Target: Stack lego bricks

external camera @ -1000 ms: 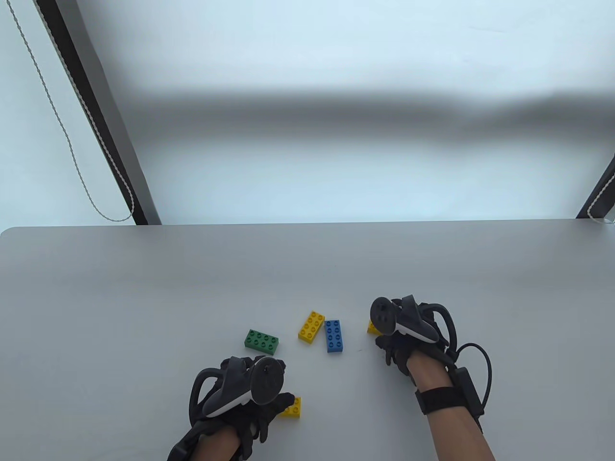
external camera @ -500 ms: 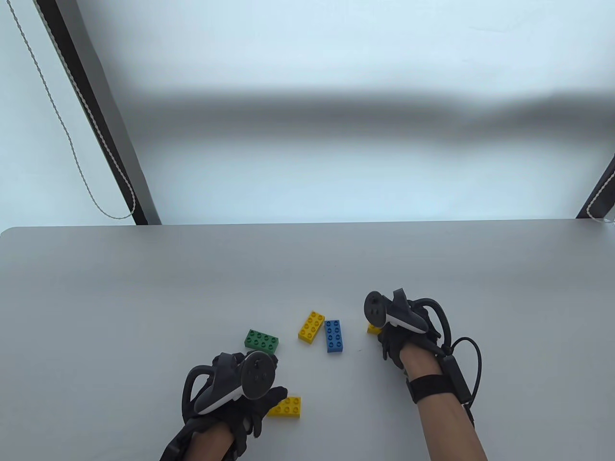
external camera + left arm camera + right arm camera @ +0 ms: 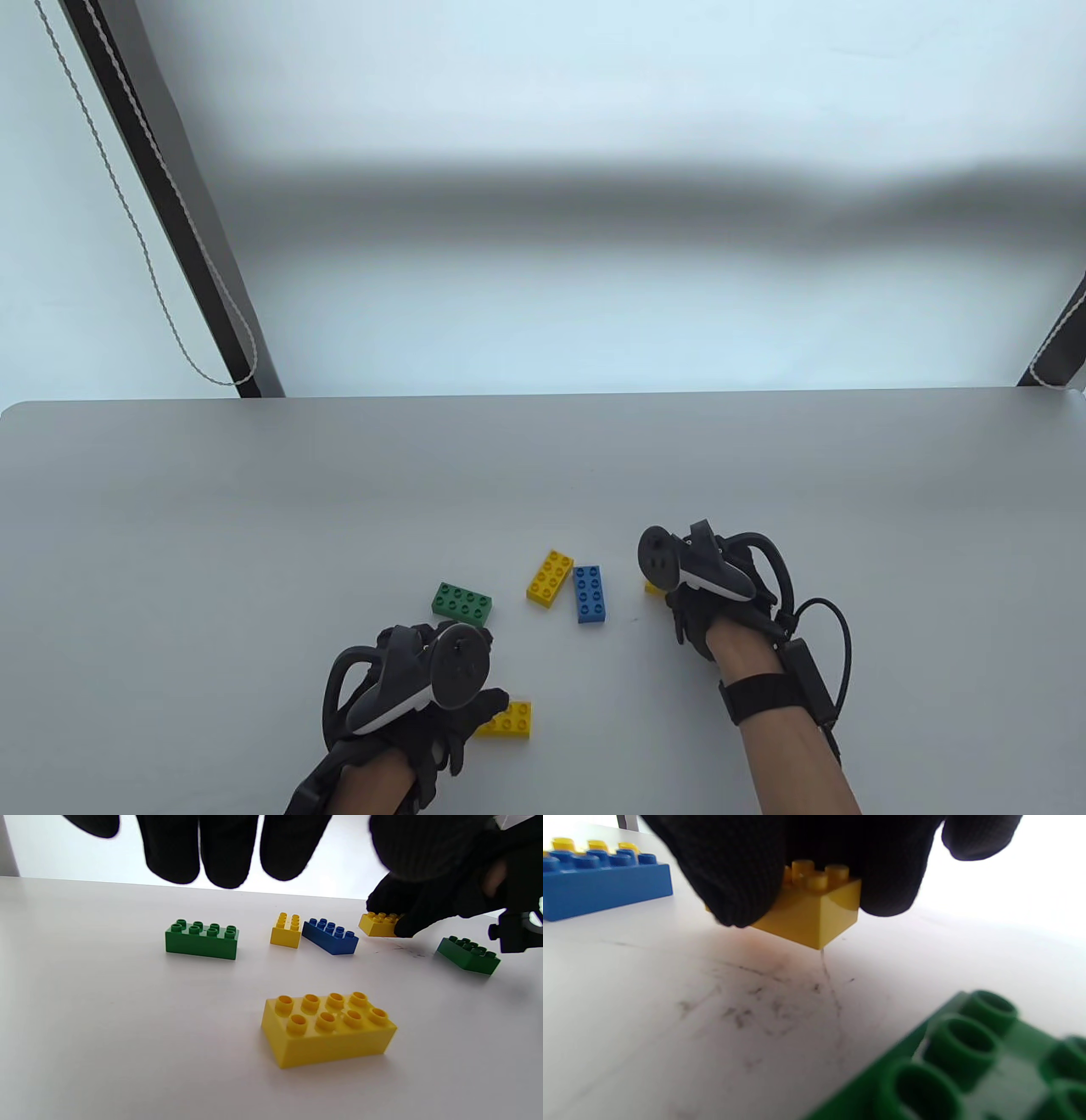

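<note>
Pale worktop [image 3: 254, 509] offers little grip, so the small yellow brick [image 3: 814, 910] my right fingers [image 3: 734, 878] pinch right of the blue brick [image 3: 590, 593] could twist loose; my left fingers [image 3: 220, 849] hang spread, holding nothing.

Open table [image 3: 254, 509] beyond the bricks; blue brick [image 3: 589, 593] crowds yellow brick [image 3: 550, 578].

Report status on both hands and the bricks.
Right hand grips a small yellow brick, one corner lifted off the table. Left hand open above the near yellow brick, not touching. Nothing stacked yet; nothing in the way.
</note>
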